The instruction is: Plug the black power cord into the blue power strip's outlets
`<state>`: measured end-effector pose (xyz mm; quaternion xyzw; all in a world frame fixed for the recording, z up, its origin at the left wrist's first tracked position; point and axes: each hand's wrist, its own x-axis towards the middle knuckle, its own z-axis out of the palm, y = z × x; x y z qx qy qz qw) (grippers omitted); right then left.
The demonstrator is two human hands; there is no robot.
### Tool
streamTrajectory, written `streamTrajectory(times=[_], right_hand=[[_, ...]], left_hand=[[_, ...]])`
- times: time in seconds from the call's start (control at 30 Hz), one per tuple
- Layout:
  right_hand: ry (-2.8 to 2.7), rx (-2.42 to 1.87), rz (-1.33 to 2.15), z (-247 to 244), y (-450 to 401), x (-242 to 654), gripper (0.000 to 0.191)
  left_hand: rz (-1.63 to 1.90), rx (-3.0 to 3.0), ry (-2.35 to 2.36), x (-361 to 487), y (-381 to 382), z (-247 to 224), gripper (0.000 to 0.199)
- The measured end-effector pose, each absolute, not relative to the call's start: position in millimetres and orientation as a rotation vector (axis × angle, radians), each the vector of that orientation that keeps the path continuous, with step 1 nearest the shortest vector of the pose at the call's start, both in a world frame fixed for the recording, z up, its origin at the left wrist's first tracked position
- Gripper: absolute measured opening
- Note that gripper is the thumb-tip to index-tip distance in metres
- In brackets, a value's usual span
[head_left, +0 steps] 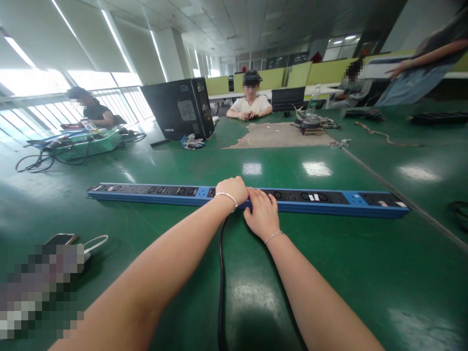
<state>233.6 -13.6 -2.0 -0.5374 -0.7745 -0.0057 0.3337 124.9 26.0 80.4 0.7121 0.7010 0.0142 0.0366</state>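
A long blue power strip (318, 207) with black socket panels lies across the green table. My left hand (231, 191) is closed in a fist over its middle; what the fingers hold is hidden. A black cable (221, 273) runs from beneath this hand down toward the near edge of the view. Right beside it, my right hand (262, 212) grips the strip, with fingers over the top and the thumb near the front side.
At left lie a phone (60, 241) and a blurred-out object with a white cable loop (97, 241). Farther back are a green basket (93, 144) with cables, a black computer case (179, 109), gloves (192, 142) and a bottle (313, 100). Several people are around the table and beyond.
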Motion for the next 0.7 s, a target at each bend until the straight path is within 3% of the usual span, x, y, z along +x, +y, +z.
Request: streamTrajectory(times=[0.3,0.57,0.7], right_hand=[[-1.999,-1.342,0.071,-4.1,-12.9,226.6,0.064],[-2.126,-1.347,-0.064,0.0,-18.8,226.5,0.06],[-2.167,-1.377,-0.098,2.1,-21.5,225.9,0.061]], left_hand=[[0.027,2.167,2.12,124.2,22.9,82.8,0.039],[0.135,2.292,1.906,93.1,-25.4,113.5,0.048],[0.331,2.305,1.691,76.3,-91.6,152.4,0.027]])
